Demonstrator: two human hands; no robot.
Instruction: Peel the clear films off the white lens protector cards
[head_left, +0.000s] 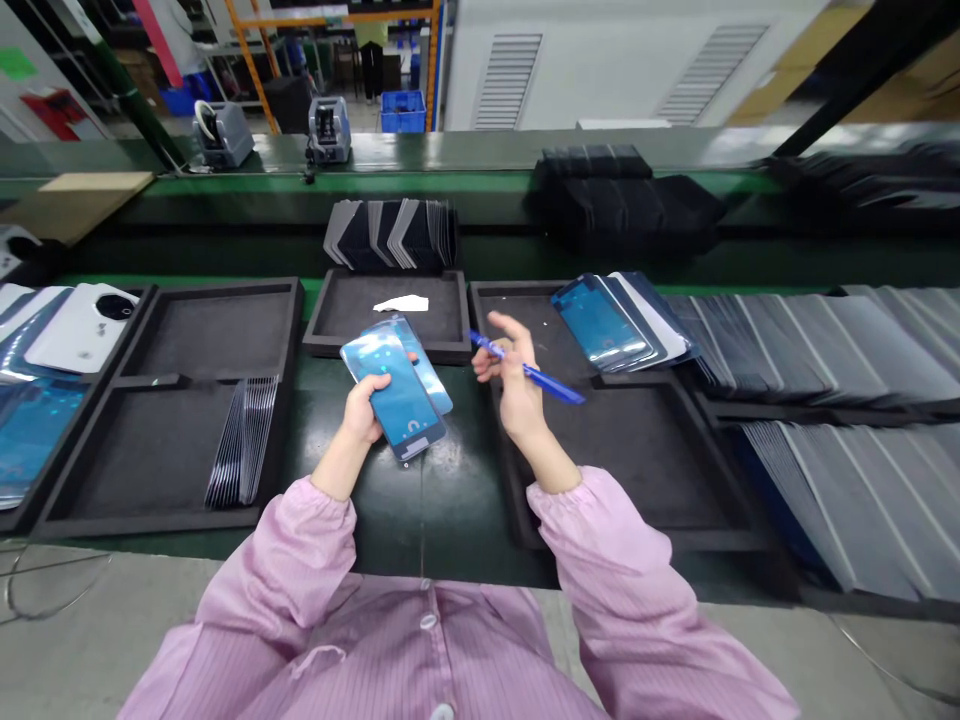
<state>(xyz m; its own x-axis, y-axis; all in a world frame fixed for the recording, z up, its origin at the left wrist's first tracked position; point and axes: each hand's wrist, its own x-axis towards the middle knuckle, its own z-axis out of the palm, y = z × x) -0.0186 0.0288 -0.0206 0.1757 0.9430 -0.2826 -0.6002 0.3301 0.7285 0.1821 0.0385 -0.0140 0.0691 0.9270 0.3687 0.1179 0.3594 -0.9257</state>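
Note:
My left hand (366,408) is closed on two blue-filmed phone panels (405,395), its thumb lying across the upper one. The panels overlap in a fan and tilt above the dark green bench. A blue pen (553,384) rests slantwise in my right hand (517,375), with the fingers curled around it and the index finger raised. That hand hovers over the left edge of a black foam tray (637,450), to the right of the panels and apart from them. Blue and white panels (615,320) lean in that tray's upper compartment.
A small foam tray (330,310) holds a torn white scrap (403,304), with a row of thin panels (394,235) behind it. The left tray (289,330) carries stacked panels (244,440). Dense panel rows (862,490) fill the right side. Two tape dispensers (328,130) stand on the back ledge.

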